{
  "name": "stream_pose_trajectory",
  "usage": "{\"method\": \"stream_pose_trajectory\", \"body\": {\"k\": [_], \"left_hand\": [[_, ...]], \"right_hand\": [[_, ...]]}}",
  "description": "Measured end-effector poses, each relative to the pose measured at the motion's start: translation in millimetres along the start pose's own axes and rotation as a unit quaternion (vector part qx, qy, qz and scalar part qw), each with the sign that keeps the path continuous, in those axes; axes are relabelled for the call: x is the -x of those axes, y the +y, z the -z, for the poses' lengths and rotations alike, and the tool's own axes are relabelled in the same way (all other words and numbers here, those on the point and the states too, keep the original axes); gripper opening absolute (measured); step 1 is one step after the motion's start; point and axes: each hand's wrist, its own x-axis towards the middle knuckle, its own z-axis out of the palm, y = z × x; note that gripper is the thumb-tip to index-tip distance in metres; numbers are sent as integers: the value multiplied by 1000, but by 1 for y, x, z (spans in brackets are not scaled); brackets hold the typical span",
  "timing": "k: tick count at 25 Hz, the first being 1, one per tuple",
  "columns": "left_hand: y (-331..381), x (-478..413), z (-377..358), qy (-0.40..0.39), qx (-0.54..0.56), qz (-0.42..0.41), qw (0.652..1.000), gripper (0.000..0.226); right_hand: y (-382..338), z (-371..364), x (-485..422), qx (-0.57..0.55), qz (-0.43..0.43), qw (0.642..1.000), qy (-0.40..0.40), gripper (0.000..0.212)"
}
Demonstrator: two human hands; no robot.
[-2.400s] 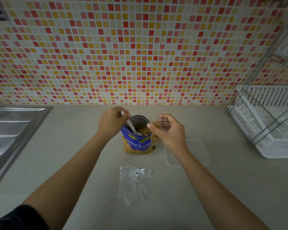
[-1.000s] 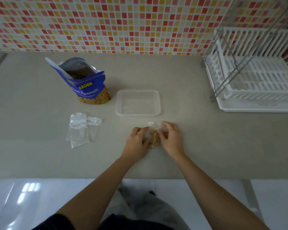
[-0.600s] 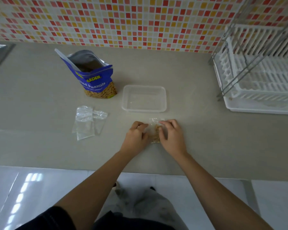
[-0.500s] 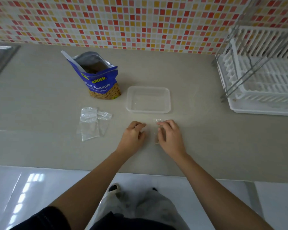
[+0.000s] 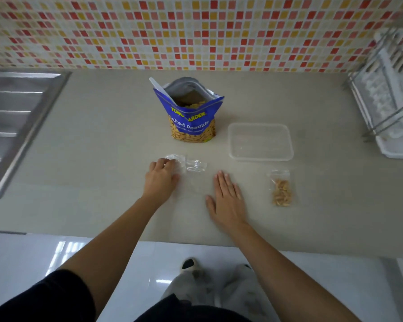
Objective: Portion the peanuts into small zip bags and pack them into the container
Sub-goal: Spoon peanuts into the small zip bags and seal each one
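Peanuts (image 5: 282, 194) fill one small zip bag (image 5: 279, 175) lying on the surface (image 5: 102, 159) near the clear container (image 5: 261, 157), apart from both hands. The right hand (image 5: 227, 198) rests flat, fingers straight, holding nothing. The left hand (image 5: 161, 180) lies with bent fingers over the edge of the empty bags (image 5: 194, 165); whether they pinch one cannot be told. The spoon (image 5: 156, 86) has its bowl hidden inside the open pouch (image 5: 191, 123).

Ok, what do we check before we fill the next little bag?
1. Peanut bag open and upright: ok.
2. Spoon standing in it: ok.
3. Left hand touching the empty zip bags: ok.
4. Right hand free, flat on the counter: ok.
5. Filled bag inside the container: not ok, it lies on the counter near it.
6. Filled bag zipped shut: cannot tell.
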Motion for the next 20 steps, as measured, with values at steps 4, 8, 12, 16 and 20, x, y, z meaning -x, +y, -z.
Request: {"method": "stream_pose_trajectory", "body": {"k": [4,8,12,16,20], "left_hand": [[1,-11,9,-26,-45,21,998,44],[0,-13,22,2,-30,-20,999,27],[-1,-15,56,-53,166,-72,982,8],[2,-9,91,-146,453,10,879,8],[5,-5,110,-153,569,28,808,24]], "right_hand": [[3,-6,1,41,-4,999,17,61],[3,-7,1,38,5,999,20,65],[-14,13,1,-165,-28,985,37,67],[-66,36,-9,-561,-170,809,47,54],[-82,61,-23,-710,-213,665,91,50]]}}
